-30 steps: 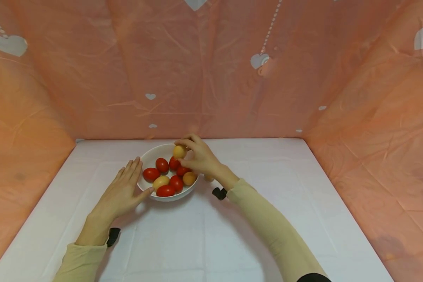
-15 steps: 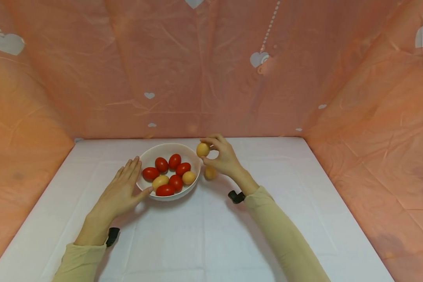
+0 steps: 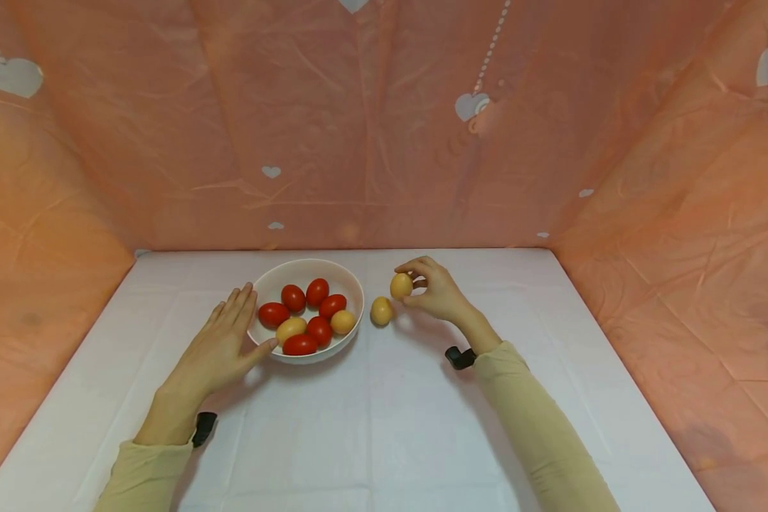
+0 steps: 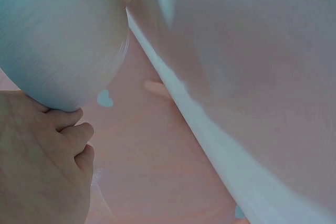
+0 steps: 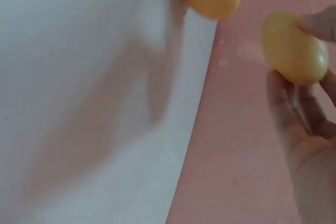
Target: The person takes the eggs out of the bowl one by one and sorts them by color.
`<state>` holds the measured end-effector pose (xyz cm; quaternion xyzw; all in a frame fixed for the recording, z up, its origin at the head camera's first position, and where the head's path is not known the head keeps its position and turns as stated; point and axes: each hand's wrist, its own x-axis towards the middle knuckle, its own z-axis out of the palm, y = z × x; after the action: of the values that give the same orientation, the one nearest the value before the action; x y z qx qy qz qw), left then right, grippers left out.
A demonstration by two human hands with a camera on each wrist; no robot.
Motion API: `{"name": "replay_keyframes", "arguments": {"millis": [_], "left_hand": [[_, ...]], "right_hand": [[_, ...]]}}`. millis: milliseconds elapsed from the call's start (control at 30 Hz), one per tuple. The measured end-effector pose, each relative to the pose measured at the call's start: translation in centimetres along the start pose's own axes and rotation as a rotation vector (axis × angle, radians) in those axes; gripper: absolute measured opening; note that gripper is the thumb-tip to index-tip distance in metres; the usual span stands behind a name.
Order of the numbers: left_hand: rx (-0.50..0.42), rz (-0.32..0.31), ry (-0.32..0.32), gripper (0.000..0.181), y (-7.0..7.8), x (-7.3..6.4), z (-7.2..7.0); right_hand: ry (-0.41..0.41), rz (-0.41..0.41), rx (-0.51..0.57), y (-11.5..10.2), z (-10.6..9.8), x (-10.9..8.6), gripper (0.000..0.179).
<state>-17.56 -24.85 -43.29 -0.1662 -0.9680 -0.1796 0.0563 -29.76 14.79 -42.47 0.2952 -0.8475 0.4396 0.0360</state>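
Observation:
My right hand (image 3: 436, 291) pinches a yellow cherry tomato (image 3: 401, 286) between thumb and fingers, held over the table right of the bowl. The right wrist view shows this yellow tomato (image 5: 295, 49) at the fingertips. Just left of it, a second yellow tomato (image 3: 381, 311) lies on the table. My left hand (image 3: 220, 345) rests with straight fingers against the left side of the white bowl (image 3: 358, 284), thumb at the near rim. Inside the bowl are several red tomatoes (image 3: 293, 298) and two yellow tomatoes (image 3: 291, 331). In the left wrist view, the fingers touch the bowl's outer wall (image 4: 63, 35).
A white cloth (image 3: 320, 434) covers the table. Orange-pink sheeting (image 3: 384, 142) with white hearts stands along the back and both sides.
My right hand has lifted the yellow tomato out of the bowl and carried it right, past the rim, uncovering the yellow tomato on the table. My left hand has stayed in place.

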Motion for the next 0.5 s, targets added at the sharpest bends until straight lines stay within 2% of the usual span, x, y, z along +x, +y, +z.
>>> {"name": "replay_keyframes", "arguments": {"millis": [300,500], "left_hand": [[-0.001,0.000,-0.005,0.096,0.0,0.0,0.0],[-0.004,0.004,0.002,0.096,-0.1,0.0,0.1]], "right_hand": [[-0.250,0.173,0.021,1.5,-1.0,-0.6,0.049],[-0.332,0.229,0.001,2.3,-0.8,-0.5,0.049]]}}
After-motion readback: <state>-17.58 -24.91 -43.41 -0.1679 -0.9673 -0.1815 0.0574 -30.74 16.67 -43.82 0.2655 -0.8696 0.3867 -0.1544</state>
